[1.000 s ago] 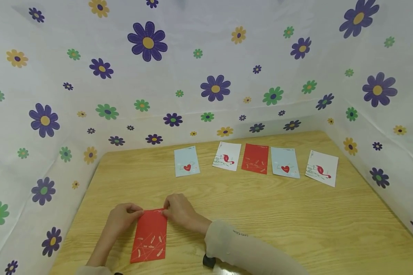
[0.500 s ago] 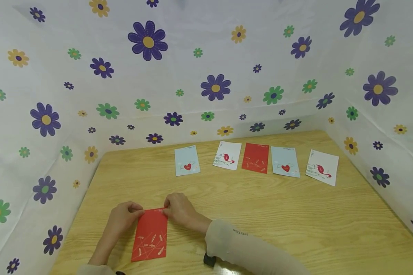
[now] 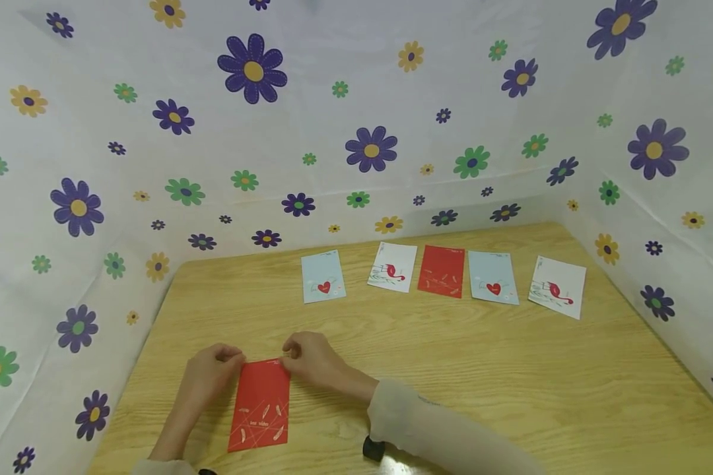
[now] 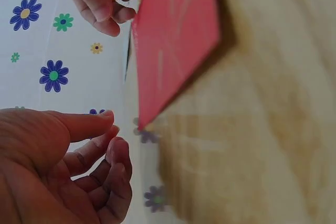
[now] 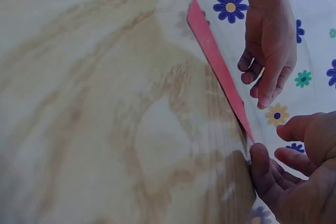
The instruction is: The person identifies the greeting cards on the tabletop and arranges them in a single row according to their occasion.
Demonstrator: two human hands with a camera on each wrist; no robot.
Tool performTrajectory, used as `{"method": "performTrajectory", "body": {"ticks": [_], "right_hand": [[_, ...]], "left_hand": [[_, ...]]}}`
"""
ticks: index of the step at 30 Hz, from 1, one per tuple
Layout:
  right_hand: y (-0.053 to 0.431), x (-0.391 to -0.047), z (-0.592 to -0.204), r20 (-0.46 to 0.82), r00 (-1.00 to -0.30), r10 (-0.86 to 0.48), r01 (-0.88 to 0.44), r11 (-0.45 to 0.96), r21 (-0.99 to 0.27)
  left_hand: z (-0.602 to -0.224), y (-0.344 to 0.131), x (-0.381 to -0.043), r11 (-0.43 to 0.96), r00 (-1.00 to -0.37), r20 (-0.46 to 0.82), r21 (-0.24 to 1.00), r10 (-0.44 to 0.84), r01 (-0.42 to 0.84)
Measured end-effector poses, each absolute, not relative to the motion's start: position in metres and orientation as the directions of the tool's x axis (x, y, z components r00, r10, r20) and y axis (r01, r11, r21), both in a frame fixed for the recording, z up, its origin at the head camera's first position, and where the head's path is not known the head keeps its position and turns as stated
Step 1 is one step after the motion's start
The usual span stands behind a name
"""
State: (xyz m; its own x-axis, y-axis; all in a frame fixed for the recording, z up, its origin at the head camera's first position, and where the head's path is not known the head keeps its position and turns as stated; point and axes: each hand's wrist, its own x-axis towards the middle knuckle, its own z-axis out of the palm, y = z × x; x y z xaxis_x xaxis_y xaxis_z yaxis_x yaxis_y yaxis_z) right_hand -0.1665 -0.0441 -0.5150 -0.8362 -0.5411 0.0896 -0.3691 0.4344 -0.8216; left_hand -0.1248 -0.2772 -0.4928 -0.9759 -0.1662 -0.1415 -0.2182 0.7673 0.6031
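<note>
A red card [image 3: 260, 402] with pale feather prints and a line of writing lies on the table's near left. My left hand [image 3: 210, 371] is by its top left corner. In the left wrist view, the left hand's fingers [image 4: 118, 156] are loosely bent with nothing between them, apart from the red card [image 4: 176, 40]. My right hand [image 3: 313, 359] is at the top right corner. In the right wrist view, a fingertip of the right hand [image 5: 304, 171] meets the end of the red card [image 5: 223, 72], while its other fingers stand apart from it.
Along the back of the wooden table [image 3: 451, 376] lie a pale blue heart card [image 3: 317, 267], a white flamingo card [image 3: 399, 257], another red card [image 3: 441, 267], a second blue card [image 3: 490, 267] and a second flamingo card [image 3: 570, 277]. Flower-printed sheets [image 3: 309, 125] enclose the table.
My left hand has drawn slightly up and left off the red card's corner. My right fingers have loosened at the other corner. The card lies where it was.
</note>
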Motion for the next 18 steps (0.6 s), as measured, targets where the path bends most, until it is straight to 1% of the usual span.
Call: {"method": "performTrajectory", "body": {"ticks": [4,7,12,18], "right_hand": [[-0.026,-0.164,-0.509,0.059,-0.816,-0.575,-0.3,0.335,-0.893],[-0.006,-0.165,-0.501,0.049,-0.806,-0.589,-0.272,0.297,-0.915],[0.034,-0.172,-0.489,0.07,-0.822,-0.565,-0.304,0.331,-0.893],[0.086,-0.179,-0.478,0.061,-0.864,-0.5,-0.279,0.374,-0.885]], "left_hand": [[-0.483,-0.271,-0.125,0.762,-0.983,-0.109,0.621,-0.148,-0.183],[-0.474,-0.263,-0.125,0.751,-0.989,-0.079,0.644,-0.127,-0.148],[-0.46,-0.245,-0.13,0.704,-0.992,-0.041,0.701,-0.121,-0.115],[-0.443,-0.215,-0.147,0.648,-0.996,-0.019,0.759,-0.082,-0.068]]}}
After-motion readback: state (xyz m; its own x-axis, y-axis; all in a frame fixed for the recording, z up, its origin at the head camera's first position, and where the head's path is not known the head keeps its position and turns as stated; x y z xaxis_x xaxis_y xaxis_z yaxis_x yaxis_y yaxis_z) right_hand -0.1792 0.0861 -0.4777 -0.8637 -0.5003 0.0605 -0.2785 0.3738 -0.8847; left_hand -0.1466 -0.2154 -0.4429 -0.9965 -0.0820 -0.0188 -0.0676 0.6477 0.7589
